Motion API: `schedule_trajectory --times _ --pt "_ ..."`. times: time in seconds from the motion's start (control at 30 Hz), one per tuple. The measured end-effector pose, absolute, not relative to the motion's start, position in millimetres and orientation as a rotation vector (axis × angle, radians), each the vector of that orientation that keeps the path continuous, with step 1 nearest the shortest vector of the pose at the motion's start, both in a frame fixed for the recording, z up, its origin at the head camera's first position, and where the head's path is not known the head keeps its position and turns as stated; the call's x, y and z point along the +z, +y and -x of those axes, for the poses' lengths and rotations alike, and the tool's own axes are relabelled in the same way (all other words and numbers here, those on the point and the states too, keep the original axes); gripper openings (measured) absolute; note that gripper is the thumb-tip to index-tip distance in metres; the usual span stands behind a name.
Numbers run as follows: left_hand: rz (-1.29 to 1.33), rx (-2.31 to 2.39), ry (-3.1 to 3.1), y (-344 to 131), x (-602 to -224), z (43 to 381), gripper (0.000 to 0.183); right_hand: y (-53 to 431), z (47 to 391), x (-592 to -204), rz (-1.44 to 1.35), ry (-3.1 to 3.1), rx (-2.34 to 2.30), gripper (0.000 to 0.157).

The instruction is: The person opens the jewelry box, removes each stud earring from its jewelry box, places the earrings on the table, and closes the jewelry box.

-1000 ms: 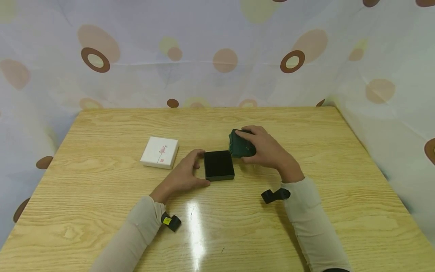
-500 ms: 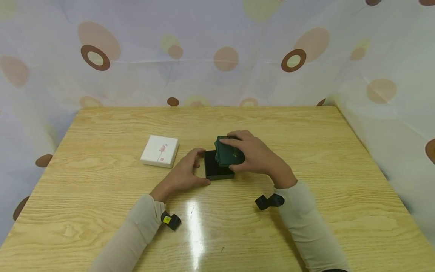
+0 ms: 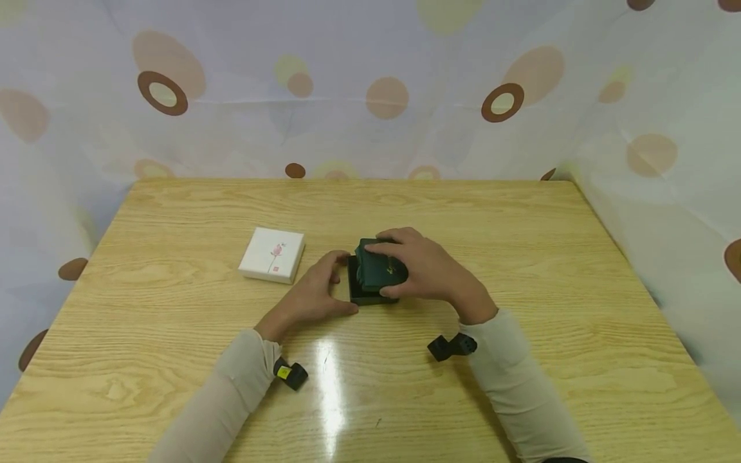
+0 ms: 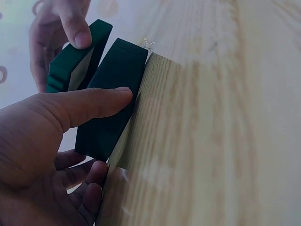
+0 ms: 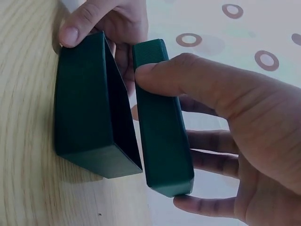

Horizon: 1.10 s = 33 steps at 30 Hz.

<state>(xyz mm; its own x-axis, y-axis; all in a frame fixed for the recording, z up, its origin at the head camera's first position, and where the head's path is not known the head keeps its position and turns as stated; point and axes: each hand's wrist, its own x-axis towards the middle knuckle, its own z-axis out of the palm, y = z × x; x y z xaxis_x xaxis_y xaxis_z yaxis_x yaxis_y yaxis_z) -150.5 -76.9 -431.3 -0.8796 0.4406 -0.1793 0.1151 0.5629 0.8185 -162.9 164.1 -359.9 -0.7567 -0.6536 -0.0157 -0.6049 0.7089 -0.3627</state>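
Observation:
A dark green box base [image 3: 370, 300] lies on the table with its hollow side up. My left hand [image 3: 309, 294] holds it from the left, thumb on the near wall and fingers at the far side. Just above the base, my right hand [image 3: 431, 267] grips a dark green box lid [image 3: 376, 269] by its edges. That lid bears a small gold mark on top and a ribbed ribbon band along one side. In the right wrist view a narrow gap separates the lid [image 5: 164, 132] from the base [image 5: 84, 103]. The base's inside is mostly hidden.
A white square box [image 3: 272, 255] with a pink flower print stands on the wooden table [image 3: 173, 308], left of the hands. A patterned cloth [image 3: 336, 77] hangs behind the table and along its sides.
My right hand has carried the lid left and toward the near side, from beside the base to just over it. My left hand has stayed at the base.

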Motion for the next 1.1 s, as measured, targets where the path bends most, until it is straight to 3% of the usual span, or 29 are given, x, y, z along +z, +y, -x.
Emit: schedule_trajectory --times 0.5,0.73,1.1 --pt "-0.484 1.221 2.454 -77.2 -432.0 150.9 0.094 152.7 162.0 -365.6 1.101 2.764 -0.483 0.074" --pt "-0.521 1.234 2.470 -75.8 -433.1 152.7 0.105 148.7 160.8 -368.1 1.104 2.771 -0.449 0.074" --pt "-0.528 1.234 2.470 -75.6 -434.4 153.1 0.100 146.9 162.2 -373.7 1.128 2.796 -0.406 0.075"
